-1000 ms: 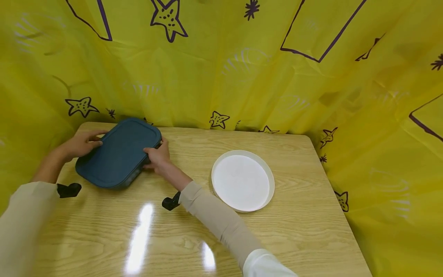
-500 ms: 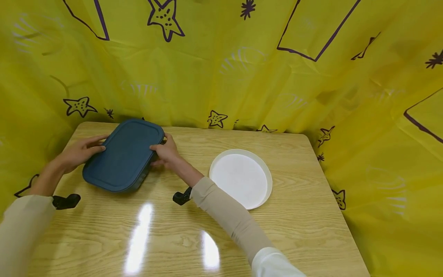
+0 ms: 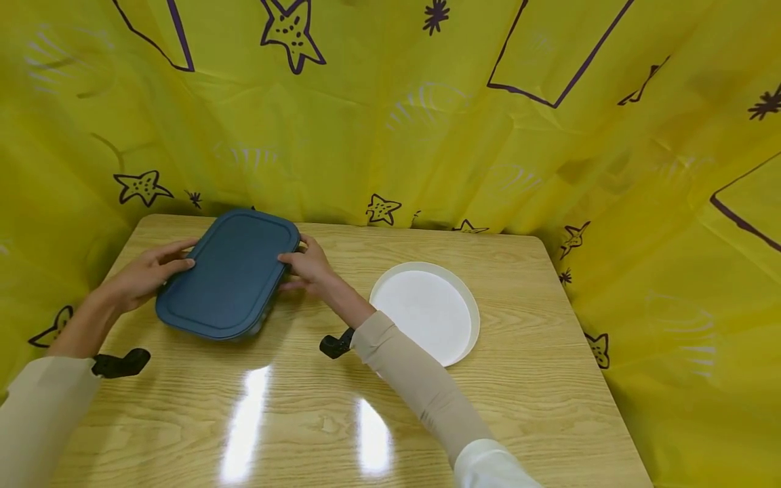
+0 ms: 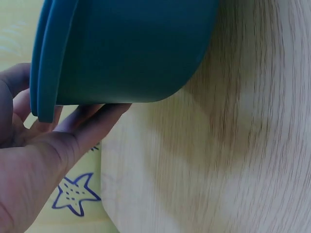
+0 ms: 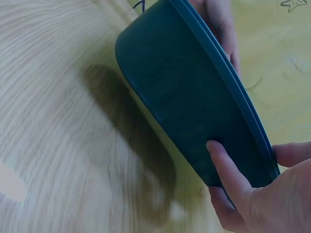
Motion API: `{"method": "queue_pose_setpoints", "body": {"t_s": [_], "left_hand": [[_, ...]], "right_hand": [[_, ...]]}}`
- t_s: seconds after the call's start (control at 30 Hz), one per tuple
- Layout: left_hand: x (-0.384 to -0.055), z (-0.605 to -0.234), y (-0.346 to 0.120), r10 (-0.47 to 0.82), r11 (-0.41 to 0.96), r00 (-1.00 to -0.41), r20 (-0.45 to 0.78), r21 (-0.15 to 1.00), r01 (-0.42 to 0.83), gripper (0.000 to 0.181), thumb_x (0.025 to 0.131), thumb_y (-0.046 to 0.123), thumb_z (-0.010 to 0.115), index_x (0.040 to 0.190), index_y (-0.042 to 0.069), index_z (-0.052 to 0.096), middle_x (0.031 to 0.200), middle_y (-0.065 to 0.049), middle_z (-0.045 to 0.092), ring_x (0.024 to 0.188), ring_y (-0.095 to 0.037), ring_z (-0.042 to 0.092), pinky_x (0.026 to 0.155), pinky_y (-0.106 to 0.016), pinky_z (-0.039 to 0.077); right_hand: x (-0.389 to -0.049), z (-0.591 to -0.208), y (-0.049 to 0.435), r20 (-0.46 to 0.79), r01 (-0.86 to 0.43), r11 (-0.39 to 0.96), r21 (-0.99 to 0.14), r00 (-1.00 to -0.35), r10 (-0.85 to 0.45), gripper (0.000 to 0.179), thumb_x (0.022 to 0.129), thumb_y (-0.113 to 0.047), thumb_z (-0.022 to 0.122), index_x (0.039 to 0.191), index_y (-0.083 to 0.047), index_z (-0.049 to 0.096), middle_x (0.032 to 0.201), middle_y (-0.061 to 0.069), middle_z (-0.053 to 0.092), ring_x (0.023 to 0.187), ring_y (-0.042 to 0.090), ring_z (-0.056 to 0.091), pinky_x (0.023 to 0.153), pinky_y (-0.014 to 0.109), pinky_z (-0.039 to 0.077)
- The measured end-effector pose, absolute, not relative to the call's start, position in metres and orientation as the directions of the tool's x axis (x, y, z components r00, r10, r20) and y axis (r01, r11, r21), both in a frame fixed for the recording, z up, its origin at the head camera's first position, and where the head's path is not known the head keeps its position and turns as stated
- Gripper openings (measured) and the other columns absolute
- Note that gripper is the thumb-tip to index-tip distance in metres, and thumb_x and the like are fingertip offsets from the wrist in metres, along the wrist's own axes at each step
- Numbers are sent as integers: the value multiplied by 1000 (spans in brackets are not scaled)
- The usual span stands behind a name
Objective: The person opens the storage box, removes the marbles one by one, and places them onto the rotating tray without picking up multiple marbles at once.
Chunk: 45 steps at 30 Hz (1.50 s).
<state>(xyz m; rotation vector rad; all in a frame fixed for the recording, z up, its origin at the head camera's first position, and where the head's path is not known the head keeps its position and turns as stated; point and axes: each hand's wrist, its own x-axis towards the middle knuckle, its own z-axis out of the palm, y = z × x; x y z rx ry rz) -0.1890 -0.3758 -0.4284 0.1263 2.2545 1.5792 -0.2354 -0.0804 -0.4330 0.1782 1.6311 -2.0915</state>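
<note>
Between my two hands is a dark teal rectangular food container (image 3: 227, 274) with rounded corners and a flat lid. Its left side is gripped by my left hand (image 3: 143, 276), thumb at the lid's edge and fingers along the wall. My right hand (image 3: 311, 266) holds the opposite side; in the right wrist view its thumb lies by the lid rim (image 5: 243, 104) and its fingers press the side wall and lower edge. The container hangs tilted, and a shadow (image 5: 131, 126) falls on the wood below it. Its contents are hidden by the lid.
A round white shallow tray (image 3: 421, 313) lies on the wooden table (image 3: 518, 407), partly covered by my right forearm. A yellow patterned curtain (image 3: 366, 122) hangs close along the back and both sides. Black wrist-worn pieces (image 3: 122, 364) stick out from the sleeves.
Both hands have carried the container a short way to the right. Their hold looks the same, and the round tray stays where it was on the table.
</note>
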Motion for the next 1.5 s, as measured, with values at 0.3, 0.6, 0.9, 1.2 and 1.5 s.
{"method": "queue_pose_setpoints", "body": {"t_s": [0.3, 0.6, 0.9, 1.2, 1.5], "left_hand": [[-181, -421, -360, 301, 316, -921, -248, 937, -149, 66, 109, 22, 42, 159, 1, 5, 153, -32, 16, 98, 6, 56, 80, -29, 55], [-174, -417, -348, 334, 258, -907, -256, 950, -173, 69, 109, 20, 43, 159, 4, -1, 154, -40, 13, 98, 1, 62, 80, -36, 56], [-167, -411, -335, 324, 291, -902, -284, 937, -191, 71, 108, 23, 45, 160, 9, -2, 156, -38, 7, 96, 2, 61, 81, -38, 56], [-162, -405, -325, 320, 275, -900, -295, 938, -210, 71, 108, 22, 44, 160, 9, -3, 157, -36, 8, 97, 2, 60, 83, -38, 55], [-155, -402, -321, 329, 290, -889, -317, 930, -225, 72, 108, 22, 45, 159, 8, -5, 157, -37, 9, 97, 1, 60, 82, -41, 55]], "right_hand": [[-238, -429, -62, -383, 438, -125, -890, -868, -316, 67, 96, -1, 64, 155, -12, 33, 141, 15, 51, 105, 39, 65, 73, 53, 57], [-236, -425, -46, -380, 448, -130, -885, -854, -354, 64, 97, -1, 63, 153, -10, 35, 123, 11, 58, 107, 41, 64, 72, 52, 57], [-232, -425, -34, -380, 436, -87, -896, -853, -357, 62, 98, -4, 63, 153, -9, 36, 126, 12, 58, 111, 42, 62, 69, 46, 59], [-225, -426, -27, -372, 431, -122, -894, -867, -331, 56, 96, -6, 66, 148, -10, 44, 126, 11, 60, 107, 38, 65, 80, 54, 55], [-218, -428, -19, -394, 462, -128, -878, -847, -357, 60, 97, -3, 64, 152, -11, 40, 130, 9, 58, 107, 36, 65, 74, 45, 58]]}}
